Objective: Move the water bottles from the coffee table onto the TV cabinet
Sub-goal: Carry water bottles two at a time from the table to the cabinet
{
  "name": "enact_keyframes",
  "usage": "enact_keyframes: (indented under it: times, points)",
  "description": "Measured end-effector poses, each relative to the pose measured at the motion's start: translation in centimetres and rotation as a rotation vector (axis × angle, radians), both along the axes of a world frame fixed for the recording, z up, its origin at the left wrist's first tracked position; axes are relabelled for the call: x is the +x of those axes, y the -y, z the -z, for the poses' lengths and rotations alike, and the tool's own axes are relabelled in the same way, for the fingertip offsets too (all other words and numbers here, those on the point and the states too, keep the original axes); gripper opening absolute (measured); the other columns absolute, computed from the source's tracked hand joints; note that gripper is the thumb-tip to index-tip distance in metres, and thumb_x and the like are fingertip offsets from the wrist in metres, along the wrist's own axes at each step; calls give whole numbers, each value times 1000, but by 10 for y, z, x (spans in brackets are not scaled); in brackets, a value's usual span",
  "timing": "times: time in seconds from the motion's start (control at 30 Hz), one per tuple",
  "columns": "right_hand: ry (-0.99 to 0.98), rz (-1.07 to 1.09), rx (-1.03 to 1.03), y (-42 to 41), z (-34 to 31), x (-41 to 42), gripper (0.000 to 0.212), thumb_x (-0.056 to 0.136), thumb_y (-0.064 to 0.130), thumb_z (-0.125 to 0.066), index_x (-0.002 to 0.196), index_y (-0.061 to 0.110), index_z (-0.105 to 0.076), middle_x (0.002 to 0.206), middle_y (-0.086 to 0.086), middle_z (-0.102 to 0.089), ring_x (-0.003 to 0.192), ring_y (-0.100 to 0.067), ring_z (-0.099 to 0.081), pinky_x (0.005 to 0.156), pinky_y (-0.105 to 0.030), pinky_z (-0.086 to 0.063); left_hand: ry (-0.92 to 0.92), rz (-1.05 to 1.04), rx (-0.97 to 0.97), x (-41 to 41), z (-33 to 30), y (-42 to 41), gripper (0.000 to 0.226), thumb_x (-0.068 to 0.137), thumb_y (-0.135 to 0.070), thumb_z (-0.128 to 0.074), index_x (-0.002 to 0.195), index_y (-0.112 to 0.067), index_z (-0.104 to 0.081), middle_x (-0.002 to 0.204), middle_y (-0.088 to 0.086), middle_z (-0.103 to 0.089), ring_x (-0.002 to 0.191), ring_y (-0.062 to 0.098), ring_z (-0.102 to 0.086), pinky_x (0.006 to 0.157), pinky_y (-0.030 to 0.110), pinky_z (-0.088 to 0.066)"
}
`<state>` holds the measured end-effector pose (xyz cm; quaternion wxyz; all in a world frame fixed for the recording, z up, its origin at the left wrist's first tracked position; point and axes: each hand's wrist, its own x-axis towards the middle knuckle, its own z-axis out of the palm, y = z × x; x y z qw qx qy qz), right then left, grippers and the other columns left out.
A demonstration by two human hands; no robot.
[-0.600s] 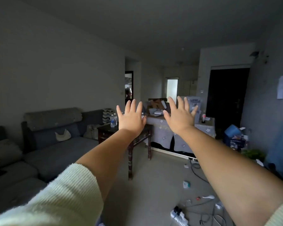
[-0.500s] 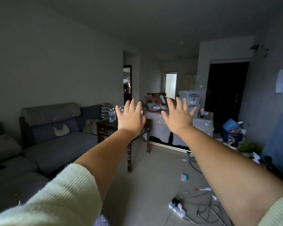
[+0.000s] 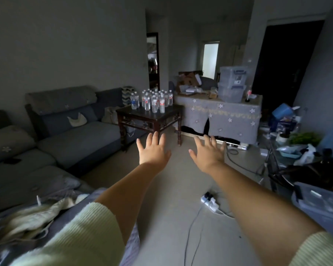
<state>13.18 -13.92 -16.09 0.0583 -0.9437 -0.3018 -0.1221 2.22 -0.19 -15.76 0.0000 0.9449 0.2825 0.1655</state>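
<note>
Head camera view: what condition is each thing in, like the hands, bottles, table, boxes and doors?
left hand: open, fingers spread, holding nothing
right hand: open, fingers spread, holding nothing
water bottles: upright, clustered on the coffee table, untouched
coffee table: upright, bearing the bottles
storage boxes: stacked, lids on
power strip: lying on the floor, plugs in it
dark door: too dark to tell

A tight cluster of clear, white-capped water bottles (image 3: pixel 153 99) stands upright at the far edge of the dark wooden coffee table (image 3: pixel 148 116); most carry red-and-white labels.
</note>
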Motion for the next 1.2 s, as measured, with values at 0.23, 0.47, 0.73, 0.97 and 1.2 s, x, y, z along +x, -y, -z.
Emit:
enact_keyframes:
  times: [0.23,0.47,0.73,0.97,1.2]
  points:
    - [-106,-24,-64,-28,48,11,60,98,52,-31,152,28,-17,159,-9,-16,147,-29,-10,113,-62,-8,-98,-14,-74,5,46,-22,63,99,-44,-34,153,-20,-12,161,4,-12,149,24,-4,117,60,1]
    - [-161,-78,-111,-99,74,37,57,99,46,-36,150,26,-20,160,-7,-11,148,-28,-6,114,-60,-10,-138,4,-108,39,76,-74,63,99,-46,-34,153,-21,-11,159,7,-16,149,25,-7,118,59,0]
    - [-254,-108,-146,-200,92,98,59,99,46,-35,152,26,-17,161,-7,-8,149,-27,-5,115,-56,-15,-158,-35,-266,93,88,-183,66,97,-48,-37,153,-25,-9,157,6,-22,147,26,-15,118,57,-8]
    - [-287,-122,-157,-278,96,158,58,100,44,-34,152,26,-15,161,-6,-7,149,-26,-5,116,-55,-15,-184,-81,-291,153,90,-268,66,97,-50,-34,152,-24,-9,155,8,-25,145,26,-19,116,57,-12]
    - [-228,-121,-164,-346,86,270,59,100,44,-33,153,27,-12,160,-9,-12,148,-27,-7,115,-55,-16,-163,-93,-237,261,77,-348,68,97,-49,-37,153,-21,-10,156,9,-22,146,28,-16,117,57,-12]
